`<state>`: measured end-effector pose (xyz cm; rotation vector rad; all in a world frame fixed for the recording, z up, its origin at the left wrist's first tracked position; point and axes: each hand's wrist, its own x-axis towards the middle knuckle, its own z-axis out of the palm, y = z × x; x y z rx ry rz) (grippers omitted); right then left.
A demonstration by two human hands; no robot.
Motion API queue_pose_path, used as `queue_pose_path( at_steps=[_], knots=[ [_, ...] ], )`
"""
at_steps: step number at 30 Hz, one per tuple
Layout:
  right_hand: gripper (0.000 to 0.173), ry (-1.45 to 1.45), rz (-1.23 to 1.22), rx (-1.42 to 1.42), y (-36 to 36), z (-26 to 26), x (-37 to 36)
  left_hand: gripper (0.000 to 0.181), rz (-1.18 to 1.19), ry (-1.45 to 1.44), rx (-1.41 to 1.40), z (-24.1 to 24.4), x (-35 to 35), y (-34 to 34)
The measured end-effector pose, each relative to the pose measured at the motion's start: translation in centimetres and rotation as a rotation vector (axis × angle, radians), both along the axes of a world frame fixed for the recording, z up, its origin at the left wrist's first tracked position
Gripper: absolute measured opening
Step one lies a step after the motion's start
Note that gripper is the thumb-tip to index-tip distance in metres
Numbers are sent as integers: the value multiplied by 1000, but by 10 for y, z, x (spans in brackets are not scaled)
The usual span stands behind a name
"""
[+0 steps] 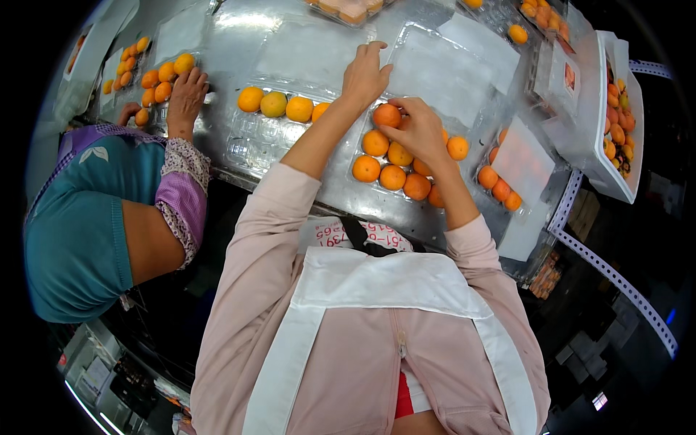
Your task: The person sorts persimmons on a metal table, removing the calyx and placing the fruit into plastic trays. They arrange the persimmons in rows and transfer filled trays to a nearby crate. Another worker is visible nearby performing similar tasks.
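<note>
My right hand (416,128) holds an orange citrus fruit (387,115) by its fingers at the upper left of a clear plastic tray (356,182). Rows of similar fruit (416,186) sit in that tray, partly hidden under my right hand and forearm. My left hand (363,73), fingers apart and holding nothing, hovers over the metal table near the tray's open lid (435,70), which has a white sheet on it. Under my left forearm lies another clear tray (255,144) with a single row of yellow-orange fruit (299,109), its remaining cups bare.
At left, a co-worker's hand (187,98) touches fruit in another tray. A part-filled tray (501,189) under a white sheet (524,157) lies at right. Beyond it stand stacked clear boxes (554,81) and a white crate (633,179) of fruit. Another fruit pack (353,16) is at the top.
</note>
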<state>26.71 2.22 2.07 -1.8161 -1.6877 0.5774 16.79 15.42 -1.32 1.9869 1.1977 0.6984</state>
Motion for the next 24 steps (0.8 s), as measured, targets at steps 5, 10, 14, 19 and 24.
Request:
queue_pose_path(
  at_steps=[5, 10, 14, 19, 24],
  knots=[
    [46, 1050, -105, -84, -35, 8, 11, 39, 40, -134, 110, 10, -15, -20],
    [48, 1663, -121, -128, -53, 30, -5, 37, 23, -181, 97, 15, -23, -31],
    [47, 1810, -110, -174, -64, 19, -9, 37, 17, -191, 82, 13, -26, -34],
    [42, 1952, -109, -184, -71, 9, -11, 39, 48, -161, 169, 19, -28, -41],
    [35, 1888, -426, -69, -79, -3, 8, 41, -166, -134, 70, 23, -37, -55]
  ],
)
